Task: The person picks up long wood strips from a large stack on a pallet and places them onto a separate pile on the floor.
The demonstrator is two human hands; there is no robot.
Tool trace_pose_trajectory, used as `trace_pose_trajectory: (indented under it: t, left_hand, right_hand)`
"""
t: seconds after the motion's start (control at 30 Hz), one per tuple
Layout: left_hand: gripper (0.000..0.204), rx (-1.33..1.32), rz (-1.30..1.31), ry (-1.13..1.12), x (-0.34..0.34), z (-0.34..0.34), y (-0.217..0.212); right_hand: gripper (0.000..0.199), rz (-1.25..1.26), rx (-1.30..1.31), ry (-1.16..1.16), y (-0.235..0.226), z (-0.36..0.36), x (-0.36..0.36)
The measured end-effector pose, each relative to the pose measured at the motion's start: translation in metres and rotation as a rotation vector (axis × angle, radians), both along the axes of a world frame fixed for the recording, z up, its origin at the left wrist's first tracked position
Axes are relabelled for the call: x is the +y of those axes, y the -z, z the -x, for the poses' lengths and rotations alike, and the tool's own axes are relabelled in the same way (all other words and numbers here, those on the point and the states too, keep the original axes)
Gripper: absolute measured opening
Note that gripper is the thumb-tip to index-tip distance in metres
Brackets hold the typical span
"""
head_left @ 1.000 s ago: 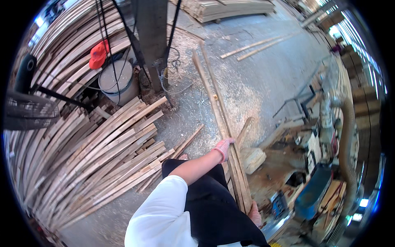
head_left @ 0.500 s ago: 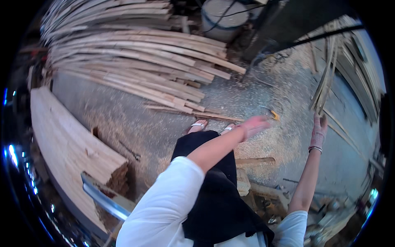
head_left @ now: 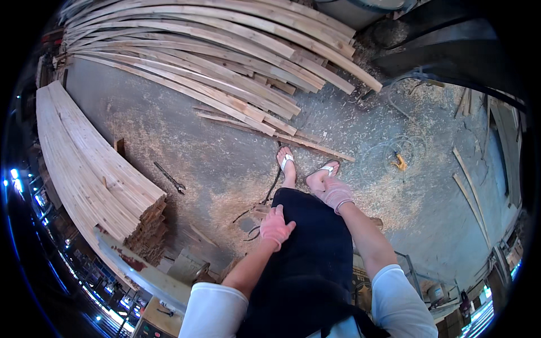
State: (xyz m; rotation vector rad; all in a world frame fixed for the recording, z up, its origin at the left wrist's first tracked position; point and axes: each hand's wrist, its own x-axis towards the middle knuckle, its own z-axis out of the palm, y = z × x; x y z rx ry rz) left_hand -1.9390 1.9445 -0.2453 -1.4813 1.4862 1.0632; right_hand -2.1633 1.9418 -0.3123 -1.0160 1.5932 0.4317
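Observation:
Both my hands wear pinkish knit gloves. My left hand hovers beside the left edge of my black apron, thumb apart from the fingers, holding nothing. Over the apron's upper right part is my right hand, its fingers loosely extended toward my sandalled foot. Nothing shows in it. Ahead lies a broad spread of long pale wood strips, their near ends fanned out unevenly. To the left stands a thick stack of planed wood strips with even ends.
A wrench-like tool lies on the floor left of my feet. A yellow tool rests among sawdust near a coiled pale hose. Thin strips lie at the right. A metal machine edge juts in at lower left.
My right hand has let go of the wood strips at the right and come in over the apron. My left hand has drawn back to the left. The view has shifted.

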Motion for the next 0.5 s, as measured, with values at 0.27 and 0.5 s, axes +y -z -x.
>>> trace_pose_trajectory:
  t: [0.27, 0.5]
  left_hand:
    - [0.083, 0.077, 0.206, 0.006, -0.003, -0.019, 0.044]
    - [0.084, 0.147, 0.398, -0.004, -0.001, -0.037, 0.067]
  right_hand:
    - [0.086, 0.11, 0.251, -0.267, 0.217, -0.035, -0.057]
    - [0.103, 0.272, 0.347, -0.324, 0.382, -0.069, -0.064]
